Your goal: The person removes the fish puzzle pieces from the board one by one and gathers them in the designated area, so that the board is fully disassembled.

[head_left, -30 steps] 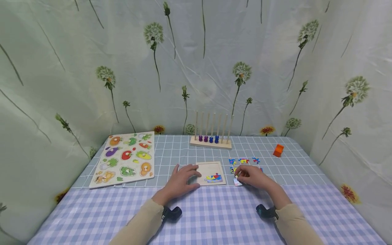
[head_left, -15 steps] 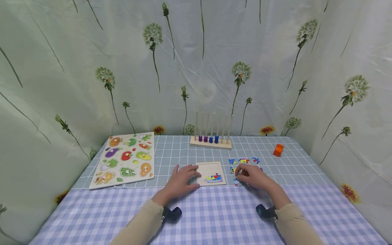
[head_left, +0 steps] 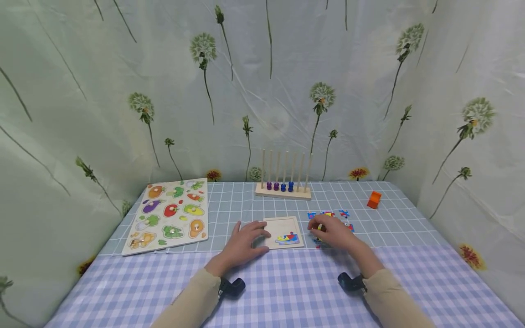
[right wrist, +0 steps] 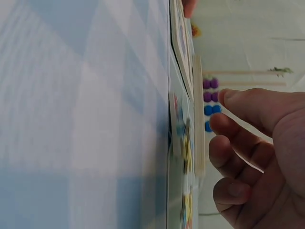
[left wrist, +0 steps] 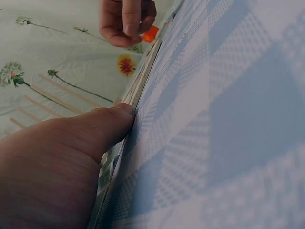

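Observation:
A square wooden puzzle tray [head_left: 280,222] lies mid-table, with joined jigsaw pieces [head_left: 287,238] in its lower right corner. My left hand [head_left: 244,241] rests at the tray's left side, fingers spread. In the left wrist view its thumb [left wrist: 112,121] touches the tray's near edge. Just right of the tray, my right hand [head_left: 334,232] hovers over loose jigsaw pieces [head_left: 327,213], partly hiding them. The right wrist view shows its thumb [right wrist: 243,102] and loosely curled fingers [right wrist: 228,131] apart, nothing between them; jigsaw pieces [right wrist: 187,152] lie below.
A vegetable knob puzzle board [head_left: 170,216] lies on the left. Behind the tray stands a wooden peg rack [head_left: 283,191] with purple and blue beads on some pegs. A small orange block-like object [head_left: 374,200] sits at the back right. A printed curtain [head_left: 262,91] hangs behind.
My right hand has lifted and shifted slightly left, its fingers opening off the near jigsaw piece, which showed a pale surface one second ago and a coloured one afterwards. My left hand stays put.

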